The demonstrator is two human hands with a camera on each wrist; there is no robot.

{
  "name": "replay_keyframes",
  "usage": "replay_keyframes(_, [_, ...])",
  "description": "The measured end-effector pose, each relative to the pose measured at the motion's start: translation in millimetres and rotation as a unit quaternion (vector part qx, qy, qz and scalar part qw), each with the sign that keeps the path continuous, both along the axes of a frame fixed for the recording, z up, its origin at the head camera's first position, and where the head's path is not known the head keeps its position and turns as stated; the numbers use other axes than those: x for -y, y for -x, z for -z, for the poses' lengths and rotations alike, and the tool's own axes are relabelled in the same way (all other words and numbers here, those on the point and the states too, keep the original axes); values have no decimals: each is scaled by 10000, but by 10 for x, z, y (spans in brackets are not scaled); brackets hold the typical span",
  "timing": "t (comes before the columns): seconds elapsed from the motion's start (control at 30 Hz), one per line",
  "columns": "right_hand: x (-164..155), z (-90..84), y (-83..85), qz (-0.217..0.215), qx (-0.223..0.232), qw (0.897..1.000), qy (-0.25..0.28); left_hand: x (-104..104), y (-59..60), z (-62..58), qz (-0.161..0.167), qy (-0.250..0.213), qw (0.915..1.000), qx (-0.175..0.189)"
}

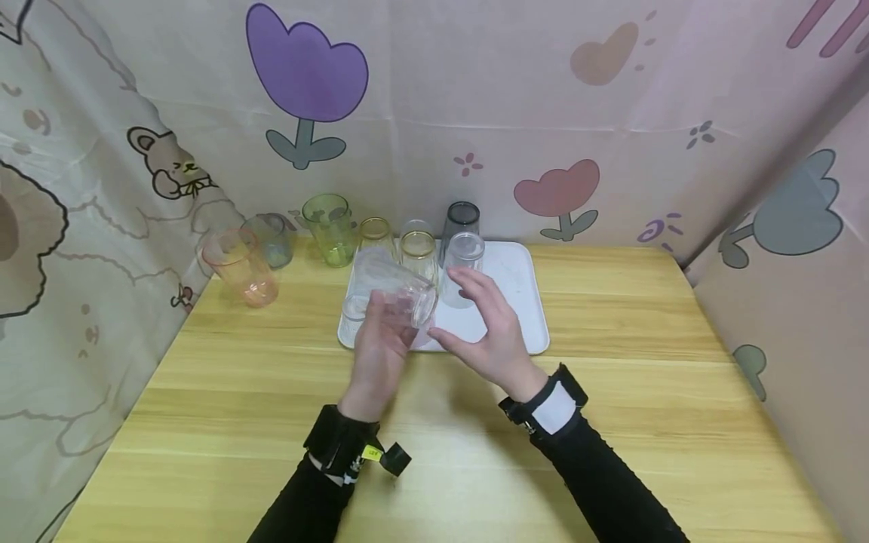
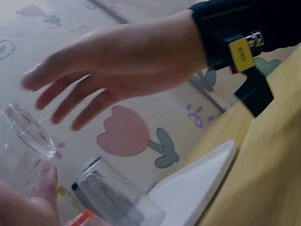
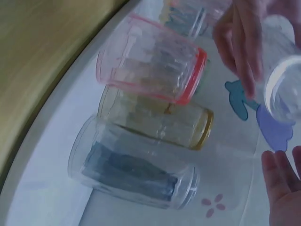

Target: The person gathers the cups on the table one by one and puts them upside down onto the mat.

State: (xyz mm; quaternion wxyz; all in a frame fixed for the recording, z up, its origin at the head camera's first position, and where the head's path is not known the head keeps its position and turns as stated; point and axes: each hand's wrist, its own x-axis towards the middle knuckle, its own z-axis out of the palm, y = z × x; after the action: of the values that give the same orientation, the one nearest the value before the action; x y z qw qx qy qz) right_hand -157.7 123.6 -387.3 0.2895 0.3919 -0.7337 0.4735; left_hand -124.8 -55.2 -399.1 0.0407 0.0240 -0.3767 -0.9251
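Observation:
A clear drinking glass is tilted above the white tray, its base toward the right. My left hand grips it, thumb along its side; the far fingers are partly seen through the glass. Close to the base, my right hand has its thumb and fingers spread apart and holds nothing. In the left wrist view, a gap separates the right hand from the glass. The right wrist view shows the left fingers against the glass and the right fingertips below its base.
On the tray several glasses stand upside down, including an amber-rimmed glass, a dark grey glass, a clear glass and a pink-rimmed glass. Left of it are an orange-pink glass, a blue-grey glass and a green glass.

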Motion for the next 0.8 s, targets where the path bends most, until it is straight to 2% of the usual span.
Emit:
replay_keyframes(0.13, [69,9,-31,-60,-143,9998,-132,-79,-10,10,135,1,9999,-16])
replay_keyframes(0.37, [100,26,-52,-50,-238,9993,-277,-166,-36,11,285,78,9994,159])
replay_keyframes(0.63, [70,54,-55,38,-232,9990,-372,-214,-50,33,462,104,9989,32])
replay_keyframes(0.8, [43,34,-59,17,-235,9994,-257,-207,-65,56,589,86,9982,-78])
